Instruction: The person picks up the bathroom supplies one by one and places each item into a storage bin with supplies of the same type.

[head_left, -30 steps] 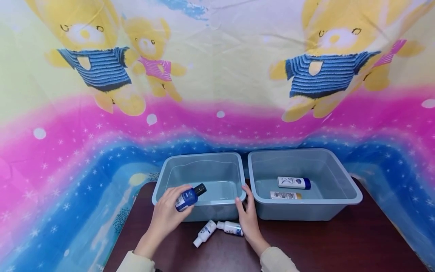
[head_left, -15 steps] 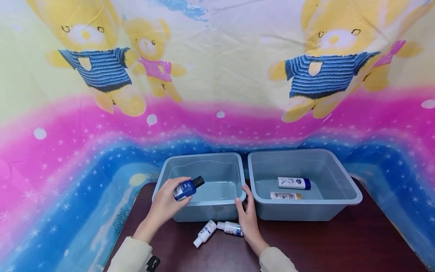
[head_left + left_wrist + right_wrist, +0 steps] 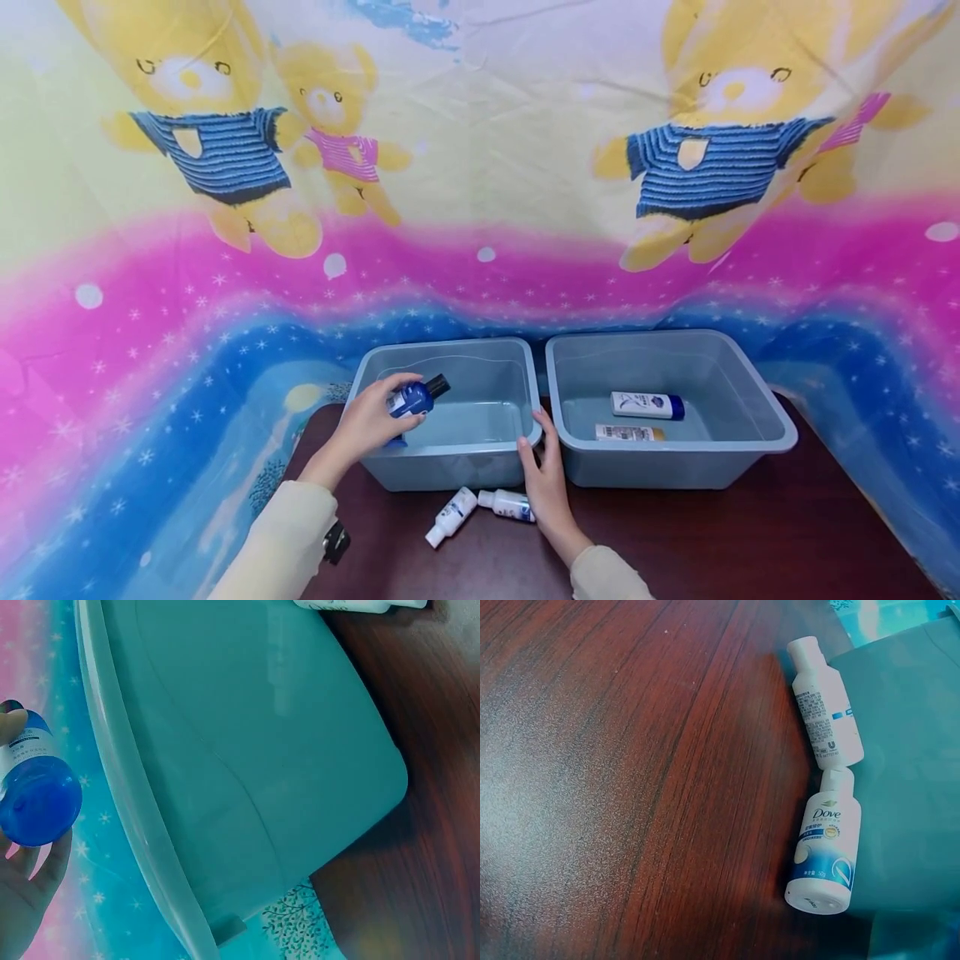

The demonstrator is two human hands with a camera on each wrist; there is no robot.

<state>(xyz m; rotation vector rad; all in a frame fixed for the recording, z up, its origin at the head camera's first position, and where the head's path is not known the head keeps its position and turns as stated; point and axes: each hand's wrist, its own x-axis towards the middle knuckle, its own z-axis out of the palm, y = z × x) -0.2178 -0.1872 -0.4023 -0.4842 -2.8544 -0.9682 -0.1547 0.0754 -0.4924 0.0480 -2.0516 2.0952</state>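
My left hand [image 3: 377, 414] grips a blue bottle [image 3: 412, 398] with a black cap, tilted cap-up to the right over the left grey plastic bin [image 3: 442, 450]. The left wrist view shows the bottle's blue base [image 3: 41, 802] beyond the bin's rim. My right hand [image 3: 549, 483] holds the near right corner of that bin, thumb on the front rim and fingers along the side. Two small white bottles [image 3: 452, 517] lie on the table before the bin. One is a Dove bottle [image 3: 825, 844], its cap against the base of the other [image 3: 826, 705]. A small blue patch below my left hand is unclear.
Close beside the left bin stands a second, larger grey bin [image 3: 675, 462]. Inside it lie a white bottle with a dark blue cap [image 3: 647, 405] and a white tube with a gold cap [image 3: 628, 432]. The dark wood table [image 3: 720, 542] meets a bear-print cloth [image 3: 487, 183] behind.
My left hand has carried the blue bottle from the bin's near edge forward and up over the bin. My right hand and the other bottles have stayed in place.
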